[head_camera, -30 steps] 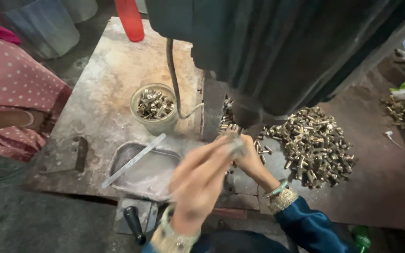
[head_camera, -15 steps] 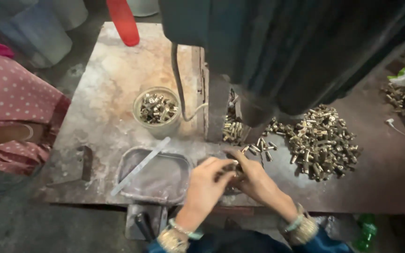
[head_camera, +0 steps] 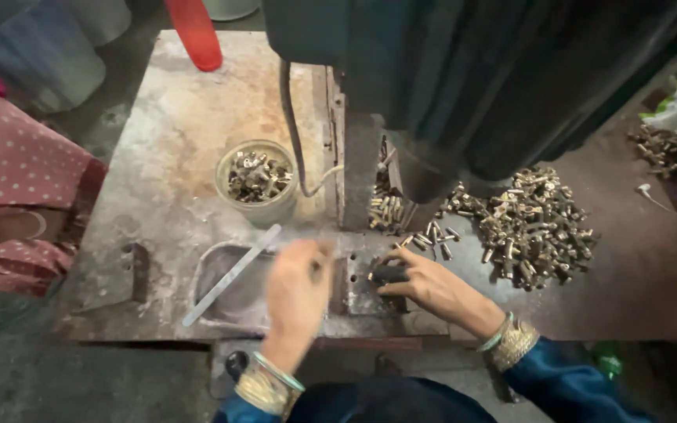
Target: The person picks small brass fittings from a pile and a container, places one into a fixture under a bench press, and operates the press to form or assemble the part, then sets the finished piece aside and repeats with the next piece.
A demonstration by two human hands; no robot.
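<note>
Worn metal bench (head_camera: 166, 141) w/ brass parts pile (head_camera: 534, 223); hands: right (head_camera: 425, 283) gripping dark piece (head_camera: 389, 273), left (head_camera: 295, 294) blurred, grip unclear.

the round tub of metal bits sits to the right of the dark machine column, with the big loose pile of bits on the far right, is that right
Not quite. In the head view the round tub of metal bits sits to the left of the dark machine column, on the worn metal table. The big loose pile of bits does lie on the far right.
</note>
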